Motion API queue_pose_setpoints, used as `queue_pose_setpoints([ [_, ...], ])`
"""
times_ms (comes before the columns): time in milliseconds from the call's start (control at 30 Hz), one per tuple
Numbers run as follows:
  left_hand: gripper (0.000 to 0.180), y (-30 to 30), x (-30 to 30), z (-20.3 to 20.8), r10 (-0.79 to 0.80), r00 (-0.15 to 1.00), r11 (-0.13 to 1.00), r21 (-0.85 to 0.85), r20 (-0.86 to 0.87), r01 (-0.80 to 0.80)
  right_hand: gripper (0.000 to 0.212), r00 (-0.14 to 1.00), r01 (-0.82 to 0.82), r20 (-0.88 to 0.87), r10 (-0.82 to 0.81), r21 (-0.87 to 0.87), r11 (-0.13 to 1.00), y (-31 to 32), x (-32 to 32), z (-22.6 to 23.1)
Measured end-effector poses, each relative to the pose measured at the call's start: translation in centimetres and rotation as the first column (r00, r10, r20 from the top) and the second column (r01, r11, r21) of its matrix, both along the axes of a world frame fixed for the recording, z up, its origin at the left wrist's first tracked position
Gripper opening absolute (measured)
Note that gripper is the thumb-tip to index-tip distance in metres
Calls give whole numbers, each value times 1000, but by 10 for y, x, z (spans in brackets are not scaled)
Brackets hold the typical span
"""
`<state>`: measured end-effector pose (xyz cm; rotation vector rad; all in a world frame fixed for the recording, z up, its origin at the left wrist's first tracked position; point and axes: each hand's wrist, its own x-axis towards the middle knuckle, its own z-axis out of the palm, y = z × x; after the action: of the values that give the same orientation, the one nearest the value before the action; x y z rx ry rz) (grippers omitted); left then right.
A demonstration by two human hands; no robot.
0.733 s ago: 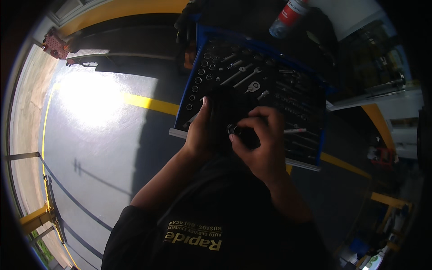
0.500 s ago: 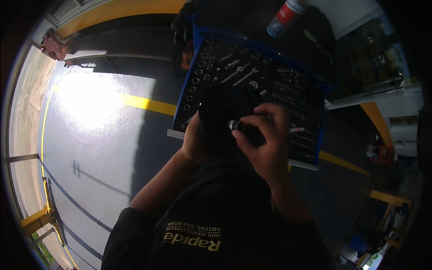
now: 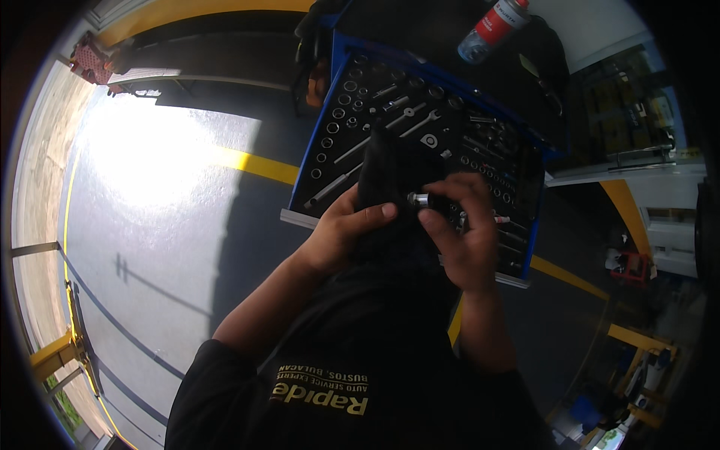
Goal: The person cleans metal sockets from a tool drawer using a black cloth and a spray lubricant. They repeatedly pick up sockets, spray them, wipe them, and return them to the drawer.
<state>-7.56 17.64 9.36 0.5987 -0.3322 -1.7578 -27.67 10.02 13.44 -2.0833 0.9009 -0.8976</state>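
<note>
My left hand (image 3: 346, 229) is closed on a black cloth (image 3: 386, 169), thumb laid over its fold. The cloth hangs up over the front of the tool drawer. Between the thumb and fingers of my right hand (image 3: 469, 229) sits a small shiny metal socket (image 3: 421, 199), held close against the cloth. Beneath and beyond both hands lies an open blue drawer (image 3: 309, 154) with a black tool insert. Several chrome sockets (image 3: 332, 127) stand in rows at its left side. A combination wrench (image 3: 421, 124) rests in the middle, and smaller sockets (image 3: 487, 174) fill the right part.
A red and clear-blue spray can (image 3: 491, 31) stands on the dark cabinet top beyond the drawer. Yellow lines (image 3: 262, 169) cross the grey floor, with bright sunlight at left. A yellow post (image 3: 56, 356) stands at lower left, a red item (image 3: 634, 264) at far right.
The socket and my right hand have shifted slightly right and up. My left thumb now shows on top of the cloth. The whole view has moved a little.
</note>
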Motion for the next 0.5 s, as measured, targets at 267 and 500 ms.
queue_pose_setpoints([
  [267, 36, -8, -7, -11, 178, 896, 974, -201, 408, -102, 28, 975, -92, -196, 102, 59, 994, 11, 11, 3],
  [500, 34, -8, 9, 5, -102, 901, 995, 62, 422, 83, 28, 936, -331, -152, 317, -77, 940, 9, 11, 3],
])
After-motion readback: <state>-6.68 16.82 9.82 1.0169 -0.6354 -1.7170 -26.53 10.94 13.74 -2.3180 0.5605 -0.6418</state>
